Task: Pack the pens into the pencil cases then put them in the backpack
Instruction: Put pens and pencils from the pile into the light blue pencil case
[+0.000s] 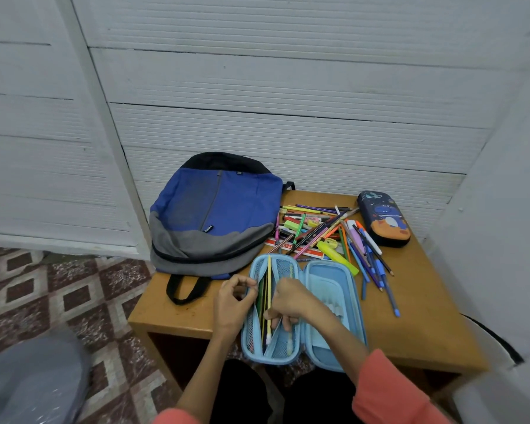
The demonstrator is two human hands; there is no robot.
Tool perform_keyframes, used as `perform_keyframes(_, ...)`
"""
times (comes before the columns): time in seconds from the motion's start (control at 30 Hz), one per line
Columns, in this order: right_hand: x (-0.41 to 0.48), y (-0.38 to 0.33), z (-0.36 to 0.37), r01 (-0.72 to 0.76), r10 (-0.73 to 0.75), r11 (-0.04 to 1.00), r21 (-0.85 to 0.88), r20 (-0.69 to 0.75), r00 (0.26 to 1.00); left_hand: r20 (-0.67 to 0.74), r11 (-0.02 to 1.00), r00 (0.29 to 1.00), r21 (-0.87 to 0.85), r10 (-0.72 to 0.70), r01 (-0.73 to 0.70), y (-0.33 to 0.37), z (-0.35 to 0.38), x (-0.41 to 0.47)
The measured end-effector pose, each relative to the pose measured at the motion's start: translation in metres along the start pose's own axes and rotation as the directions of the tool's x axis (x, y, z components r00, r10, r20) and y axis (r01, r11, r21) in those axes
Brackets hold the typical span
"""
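Wooden table (426, 316), backpack (214, 215) and loose pens (328, 234) behind: left hand (231, 302) pinches blue case (331, 289), right hand (291, 299) seemingly clamps pencil (269, 270).

Left hand (231, 301) pinches the open blue pencil case (329, 278) (mesh side); right hand (289, 299) curls round its pencils (269, 270).

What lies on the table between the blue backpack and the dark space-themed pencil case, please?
In the head view, a loose heap of pens and pencils fills the stretch between the backpack and the dark pencil case.
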State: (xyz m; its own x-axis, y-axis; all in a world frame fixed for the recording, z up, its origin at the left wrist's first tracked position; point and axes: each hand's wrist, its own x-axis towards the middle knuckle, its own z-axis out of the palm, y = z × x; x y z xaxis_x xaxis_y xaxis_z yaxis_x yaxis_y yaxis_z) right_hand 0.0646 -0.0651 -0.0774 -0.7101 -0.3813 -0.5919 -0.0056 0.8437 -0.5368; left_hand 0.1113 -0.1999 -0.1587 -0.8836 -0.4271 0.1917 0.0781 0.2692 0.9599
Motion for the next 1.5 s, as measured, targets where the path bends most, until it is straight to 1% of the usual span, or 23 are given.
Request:
perform_keyframes(0.13,-0.005,-0.002,-0.005,0.013,-0.014,1.0,0.009,0.119,0.993,-0.002,1.0,1.0,0.005,0.006,-0.006,0.003,-0.001,-0.001)
perform_keyframes(0.17,-0.005,-0.004,-0.008,0.014,-0.017,1.0,0.025,0.136,0.99,0.001,1.0,1.0,0.005,0.003,-0.003,0.004,-0.001,-0.001)
perform_keyframes(0.2,-0.005,-0.006,-0.01,0.014,-0.019,0.999,0.038,0.117,0.993,0.004,1.0,1.0,0.001,-0.001,0.001,0.005,-0.001,-0.001)
perform_keyframes(0.23,-0.003,-0.008,-0.012,0.026,-0.028,0.999,0.04,0.046,0.999,0.004,1.0,1.0,0.0,-0.003,0.003,0.006,-0.001,-0.001)
perform_keyframes(0.27,0.0,-0.009,-0.013,0.049,-0.048,0.999,0.018,-0.065,0.997,0.004,1.0,1.0,0.001,-0.004,0.004,0.006,-0.001,-0.002)
perform_keyframes(0.33,0.007,-0.01,-0.013,0.091,-0.097,0.995,-0.035,-0.274,0.957,0.001,1.0,1.0,0.007,-0.01,0.01,0.008,-0.001,-0.002)
perform_keyframes(0.4,0.013,-0.008,-0.011,0.119,-0.129,0.992,-0.051,-0.373,0.919,0.0,1.0,1.0,0.005,-0.014,0.014,0.009,-0.001,-0.003)
perform_keyframes(0.47,0.016,-0.007,-0.009,0.097,-0.125,0.991,-0.087,-0.414,0.902,0.003,1.0,1.0,0.0,-0.012,0.012,0.009,-0.001,-0.002)
perform_keyframes(0.6,0.017,-0.006,-0.007,0.039,-0.094,0.99,-0.137,-0.422,0.902,0.002,1.0,1.0,0.002,-0.011,0.011,0.009,-0.001,-0.002)
perform_keyframes(0.83,0.018,-0.003,-0.008,0.041,-0.091,0.991,-0.126,-0.417,0.904,0.002,1.0,1.0,-0.024,0.006,-0.006,0.012,-0.001,-0.004)
perform_keyframes(1.0,0.019,-0.005,-0.005,0.009,-0.066,0.992,-0.127,-0.457,0.887,0.002,0.999,1.0,-0.042,0.012,-0.011,0.01,-0.002,-0.003)
perform_keyframes(1.2,0.012,-0.001,-0.008,0.07,-0.139,0.984,-0.166,-0.454,0.88,-0.004,0.999,1.0,-0.046,-0.002,0.001,0.007,-0.002,-0.003)
perform_keyframes(1.37,0.008,-0.005,-0.009,0.065,-0.113,0.99,-0.122,-0.447,0.887,-0.004,0.999,1.0,-0.037,0.003,-0.004,0.006,-0.002,-0.002)
perform_keyframes(1.43,0.007,-0.007,-0.008,0.065,-0.125,0.987,-0.147,-0.446,0.886,-0.004,0.999,1.0,-0.033,-0.001,0.001,0.005,-0.002,-0.002)
perform_keyframes(1.5,0.006,-0.008,-0.004,0.06,-0.155,0.974,-0.221,-0.444,0.882,-0.002,0.999,1.0,-0.034,0.003,-0.003,0.004,-0.002,-0.002)
